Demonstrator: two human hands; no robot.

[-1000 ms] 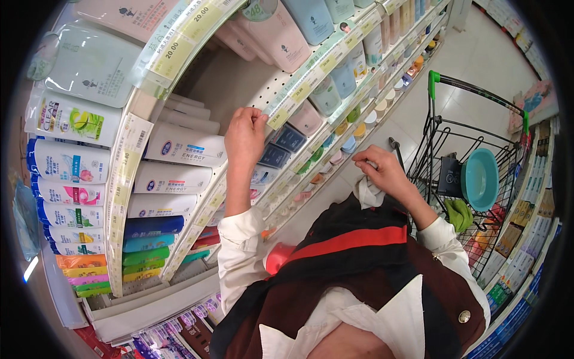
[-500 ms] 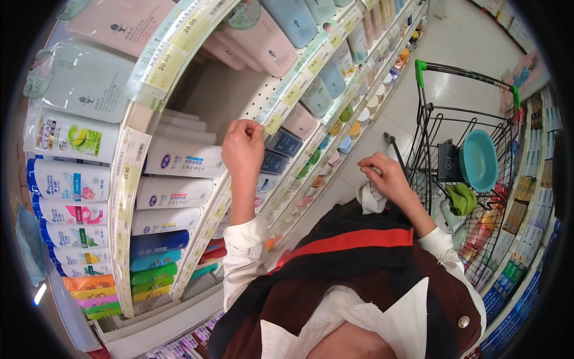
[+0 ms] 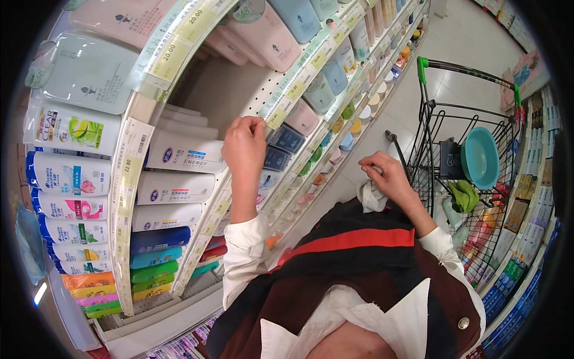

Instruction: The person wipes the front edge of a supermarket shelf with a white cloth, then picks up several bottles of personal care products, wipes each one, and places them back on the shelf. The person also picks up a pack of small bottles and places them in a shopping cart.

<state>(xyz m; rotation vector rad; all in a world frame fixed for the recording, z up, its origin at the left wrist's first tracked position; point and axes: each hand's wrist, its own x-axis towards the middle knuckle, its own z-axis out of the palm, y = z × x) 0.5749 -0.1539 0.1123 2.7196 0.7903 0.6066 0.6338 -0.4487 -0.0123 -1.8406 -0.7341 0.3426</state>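
Note:
My left hand [image 3: 244, 143] is raised at the front of the shelf, its fingers curled together. Its fingertips meet the yellow-green price label strip [image 3: 276, 115] along the shelf edge; what they pinch, if anything, is hidden. White shampoo bottles [image 3: 175, 188] lie stacked just left of that wrist, and dark blue boxes [image 3: 287, 139] sit to its right. My right hand [image 3: 387, 178] is closed in front of my body, with a crumpled greyish-white cloth [image 3: 372, 196] hanging beneath the curled fingers.
A black wire shopping cart [image 3: 426, 137] with green corners stands at right. It holds a teal basin [image 3: 480, 158], a black box [image 3: 449, 160] and a green cloth [image 3: 463, 196]. Pink and blue bottles [image 3: 263, 37] fill the upper shelf. Another stocked shelf [image 3: 541, 197] runs along the far right.
The shelf and cart have shifted slightly in the picture. Both hands keep nearly the same pose, the left still at the label strip and the right still with the cloth.

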